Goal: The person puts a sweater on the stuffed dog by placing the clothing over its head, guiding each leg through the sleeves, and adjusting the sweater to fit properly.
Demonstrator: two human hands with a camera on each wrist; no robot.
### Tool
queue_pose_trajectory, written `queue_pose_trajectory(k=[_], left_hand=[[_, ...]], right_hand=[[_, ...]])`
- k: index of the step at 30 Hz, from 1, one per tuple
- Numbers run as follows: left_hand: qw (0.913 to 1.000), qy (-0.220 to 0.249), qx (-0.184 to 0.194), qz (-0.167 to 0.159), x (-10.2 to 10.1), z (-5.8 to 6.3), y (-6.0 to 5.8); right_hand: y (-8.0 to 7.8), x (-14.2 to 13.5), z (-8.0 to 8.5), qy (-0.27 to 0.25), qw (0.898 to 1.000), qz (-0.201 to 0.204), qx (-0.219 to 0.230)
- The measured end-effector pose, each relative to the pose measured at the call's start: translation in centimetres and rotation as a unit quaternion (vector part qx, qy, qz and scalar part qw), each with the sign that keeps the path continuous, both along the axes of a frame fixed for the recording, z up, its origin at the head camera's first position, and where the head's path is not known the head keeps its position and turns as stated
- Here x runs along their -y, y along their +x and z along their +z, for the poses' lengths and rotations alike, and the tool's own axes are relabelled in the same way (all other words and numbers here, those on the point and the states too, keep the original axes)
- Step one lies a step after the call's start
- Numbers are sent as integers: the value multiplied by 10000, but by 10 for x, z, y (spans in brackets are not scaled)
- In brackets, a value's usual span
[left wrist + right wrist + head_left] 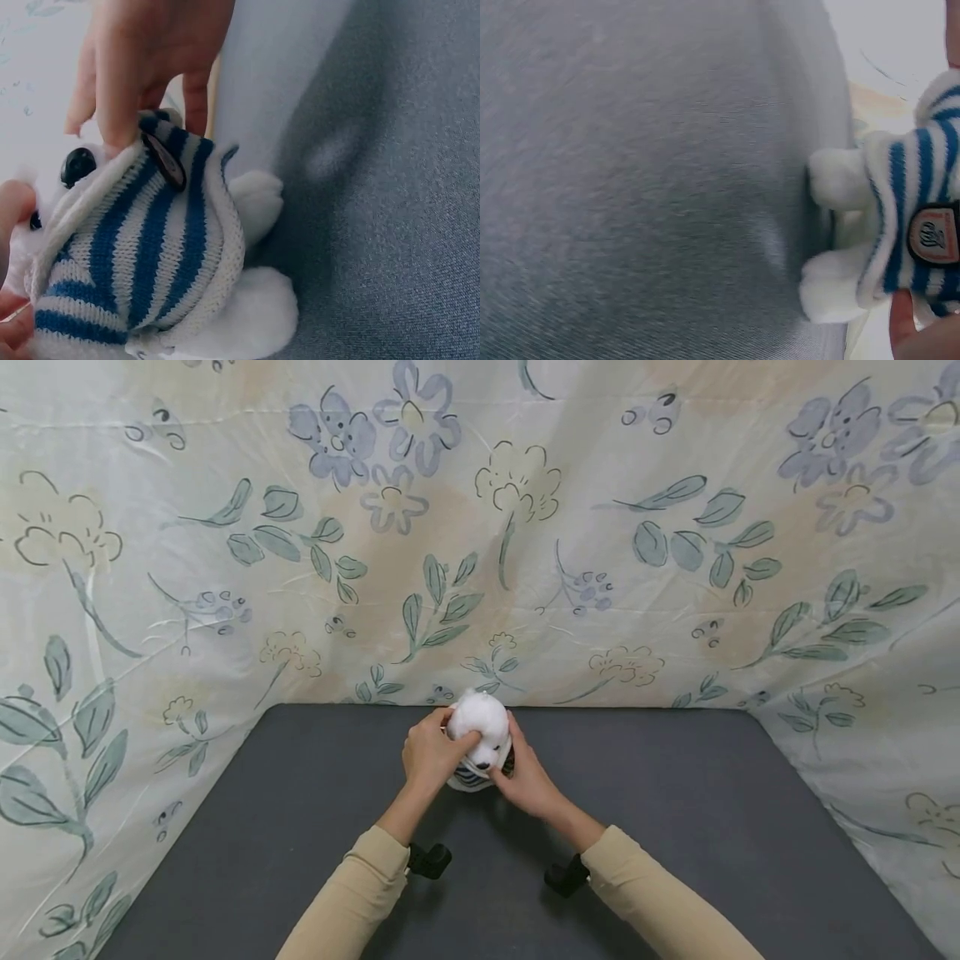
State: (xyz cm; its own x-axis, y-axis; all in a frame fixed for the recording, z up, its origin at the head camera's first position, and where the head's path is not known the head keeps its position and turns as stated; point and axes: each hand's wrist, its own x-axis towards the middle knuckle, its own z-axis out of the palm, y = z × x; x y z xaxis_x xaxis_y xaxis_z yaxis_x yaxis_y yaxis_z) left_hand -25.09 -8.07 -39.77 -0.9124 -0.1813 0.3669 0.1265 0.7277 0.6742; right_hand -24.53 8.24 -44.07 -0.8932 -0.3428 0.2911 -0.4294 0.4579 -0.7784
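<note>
A white plush bear (480,714) with a black nose stands near the far edge of the table, held between both hands. It wears a blue-and-white striped knitted sweater (150,240) with a dark-edged patch (934,234) on its front. The left hand (431,750) grips the bear's left-hand side in the head view, its thumb lying across the face. From the other side the right hand (528,781) holds it, thumb near the nose and fingers along the head. The bear's white feet (832,285) are at the table surface. Its back is hidden.
A dark grey table (337,827) spreads around the bear. Floral cloth (480,568) hangs behind it and along both sides. Black wrist-worn devices (430,862) sit under the sleeves.
</note>
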Motion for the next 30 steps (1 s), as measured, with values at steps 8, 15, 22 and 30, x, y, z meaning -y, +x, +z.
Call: queue_pose_trajectory(k=[8, 15, 22, 30], left_hand=[[10000, 0, 42, -33, 2, 0, -1], [9998, 96, 51, -166, 4, -2, -1], [9997, 164, -14, -197, 4, -3, -1], [9995, 269, 41, -181, 4, -3, -2]], right_hand=[[-5, -3, 3, -279, 9974, 230, 628], [-9, -4, -1, 401, 9987, -18, -319], [-8, -2, -3, 779, 9921, -466, -865], [-10, 2, -6, 1263, 9783, -1028, -1280]])
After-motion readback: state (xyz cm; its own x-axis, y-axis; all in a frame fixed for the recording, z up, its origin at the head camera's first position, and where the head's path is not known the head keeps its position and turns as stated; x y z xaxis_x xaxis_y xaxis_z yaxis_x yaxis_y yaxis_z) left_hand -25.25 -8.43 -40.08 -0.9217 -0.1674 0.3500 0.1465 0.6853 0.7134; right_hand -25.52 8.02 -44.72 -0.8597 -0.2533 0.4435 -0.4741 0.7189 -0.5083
